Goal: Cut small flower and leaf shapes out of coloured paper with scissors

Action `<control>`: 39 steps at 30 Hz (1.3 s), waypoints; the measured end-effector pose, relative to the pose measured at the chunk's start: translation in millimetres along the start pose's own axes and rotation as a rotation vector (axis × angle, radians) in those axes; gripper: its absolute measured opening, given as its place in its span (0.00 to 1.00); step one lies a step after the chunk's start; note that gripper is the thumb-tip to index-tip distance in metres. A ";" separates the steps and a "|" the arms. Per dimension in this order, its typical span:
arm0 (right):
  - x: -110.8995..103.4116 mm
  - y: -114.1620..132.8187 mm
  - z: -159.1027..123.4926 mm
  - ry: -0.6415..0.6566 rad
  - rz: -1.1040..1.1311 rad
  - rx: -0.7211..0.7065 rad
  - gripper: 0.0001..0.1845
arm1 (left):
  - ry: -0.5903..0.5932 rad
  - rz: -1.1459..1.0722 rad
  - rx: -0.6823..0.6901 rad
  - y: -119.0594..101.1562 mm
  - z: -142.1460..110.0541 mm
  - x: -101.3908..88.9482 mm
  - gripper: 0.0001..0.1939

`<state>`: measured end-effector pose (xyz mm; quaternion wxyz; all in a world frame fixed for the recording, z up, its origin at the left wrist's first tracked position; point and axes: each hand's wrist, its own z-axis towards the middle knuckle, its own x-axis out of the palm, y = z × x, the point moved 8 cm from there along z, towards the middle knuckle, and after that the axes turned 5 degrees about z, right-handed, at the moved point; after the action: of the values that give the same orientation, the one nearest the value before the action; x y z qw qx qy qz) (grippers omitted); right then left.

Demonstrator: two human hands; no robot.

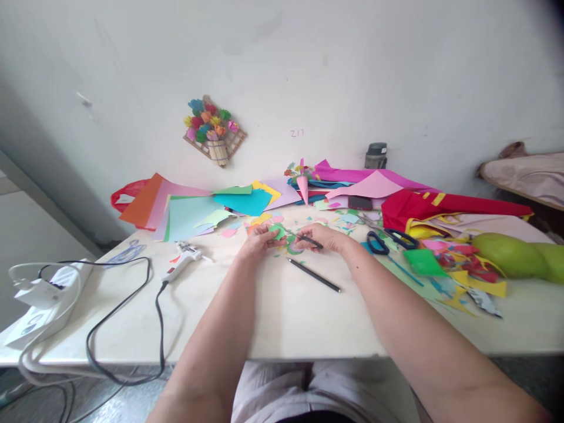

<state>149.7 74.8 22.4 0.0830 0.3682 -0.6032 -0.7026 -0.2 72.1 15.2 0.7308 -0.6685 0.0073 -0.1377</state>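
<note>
Two pairs of scissors, one pen, one glue gun

The left forearm and right forearm, both bare, reach forward and slant inward toward each other. The left hand is held in a pinch, and near it, apart, the right hand curls into a grip, its wrist bent toward the left

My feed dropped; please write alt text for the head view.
The left hand holds a small green paper piece, the right hand black-handled metal scissors at it. Coloured paper scraps and a slim black pen lie on the cream table.
</note>
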 end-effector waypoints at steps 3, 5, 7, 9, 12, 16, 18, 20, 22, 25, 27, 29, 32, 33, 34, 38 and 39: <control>0.7 0.1 -0.3 0.001 0.011 -0.008 0.17 | 0.004 -0.005 0.000 -0.4 -0.5 0.2 0.19; 1.0 -0.7 0.5 0.004 0.018 -0.024 0.17 | 0.005 -0.008 0.001 -0.2 -0.5 0.1 0.19; 0.7 -3.2 1.8 0.006 0.018 -0.027 0.16 | 0.008 -0.010 0.003 0.0 -0.5 0.4 0.19; 0.7 -5.8 3.2 0.012 0.014 -0.025 0.15 | 0.019 -0.010 0.005 -0.1 -0.7 1.5 0.20; 0.9 -7.9 4.5 0.025 0.019 -0.027 0.14 | 0.029 -0.023 0.010 -1.0 -1.3 3.1 0.19; 1.2 -5.8 3.3 0.023 0.022 -0.031 0.15 | 0.025 -0.041 0.002 -1.0 -2.2 3.9 0.19; 1.8 -3.0 2.0 0.017 0.033 -0.027 0.16 | 0.024 -0.043 0.005 -1.2 -2.3 4.2 0.19; 2.9 0.1 0.7 0.012 0.047 -0.021 0.16 | 0.028 -0.047 0.016 -1.8 -2.2 4.5 0.20; 4.1 2.5 -0.3 0.012 0.057 -0.013 0.15 | 0.034 -0.051 0.027 -2.2 -1.9 4.6 0.20; 5.7 4.2 -1.2 0.025 0.065 -0.010 0.14 | 0.047 -0.044 0.025 -1.3 -1.4 5.0 0.20; 6.1 4.7 -1.5 0.035 0.074 -0.018 0.14 | 0.051 -0.049 0.025 -1.3 -1.6 5.4 0.20; 5.6 5.0 -2.1 0.034 0.076 -0.025 0.14 | 0.053 -0.060 0.024 -1.8 -2.2 6.0 0.19; 4.3 6.8 -4.1 0.016 0.066 -0.021 0.14 | 0.042 -0.058 0.003 -1.3 -3.1 5.7 0.19; 4.1 8.2 -5.0 0.011 0.066 -0.023 0.14 | 0.035 -0.052 -0.003 -1.1 -3.1 5.0 0.19; 4.2 9.8 -5.7 0.009 0.068 -0.026 0.13 | 0.026 -0.045 -0.004 -1.1 -2.9 4.0 0.18; 5.2 12.4 -6.6 0.013 0.083 -0.021 0.12 | 0.017 -0.010 0.029 -3.3 -1.2 1.9 0.19; 5.4 11.9 -6.4 0.016 0.088 -0.016 0.11 | 0.020 -0.007 0.041 -4.2 -0.9 2.0 0.19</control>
<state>145.9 63.6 30.9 0.1218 0.3461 -0.6125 -0.7002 0.8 70.6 19.5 0.7437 -0.6521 0.0093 -0.1472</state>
